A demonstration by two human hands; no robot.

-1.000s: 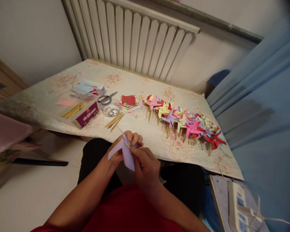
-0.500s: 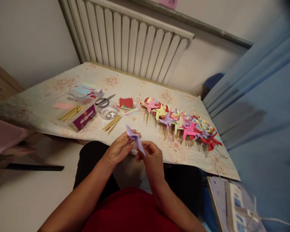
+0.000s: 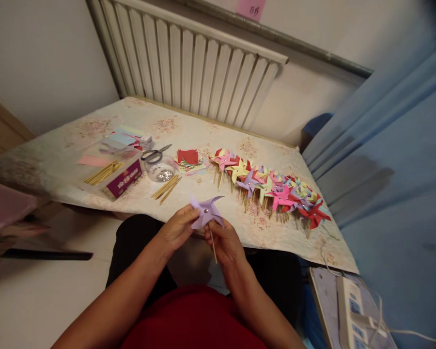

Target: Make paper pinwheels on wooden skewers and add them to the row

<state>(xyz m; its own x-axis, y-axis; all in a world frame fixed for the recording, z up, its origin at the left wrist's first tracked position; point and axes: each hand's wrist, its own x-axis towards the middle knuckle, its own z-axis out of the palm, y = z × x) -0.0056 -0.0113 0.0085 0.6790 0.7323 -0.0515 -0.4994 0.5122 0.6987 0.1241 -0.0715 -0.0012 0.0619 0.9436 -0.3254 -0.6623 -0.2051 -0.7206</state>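
A lilac paper pinwheel (image 3: 206,212) is held just in front of the near edge of the surface (image 3: 203,131), above the person's lap. Its folded vanes fan out in pointed tips around a small shiny pin at the centre, and one tip juts up and to the right. A thin wooden stick (image 3: 213,245) hangs from behind the centre and slants slightly downward. The paper is plain, of one pale colour, and faintly creased along the folds.

The left hand (image 3: 176,228) is closed lightly on the left vanes, with the fingertips pinched at the paper's edge. The right hand (image 3: 225,242) is closed around the stick just under the wheel, with the thumb pressed near the hub.

On the surface beyond, a long row of finished pinwheels (image 3: 272,186) in red, pink, yellow, purple and green is laid out toward the right, with the sticks pointing at the person. Left of the row, a pile of paper squares (image 3: 189,159) topped with red is seen, then a clear bowl of silvery pins (image 3: 162,172) with loose sticks (image 3: 166,186) beside it, and scissors (image 3: 154,154) behind. Farther left an open box (image 3: 118,174) with more sticks is placed. A white radiator (image 3: 189,58) is set against the wall behind the surface.
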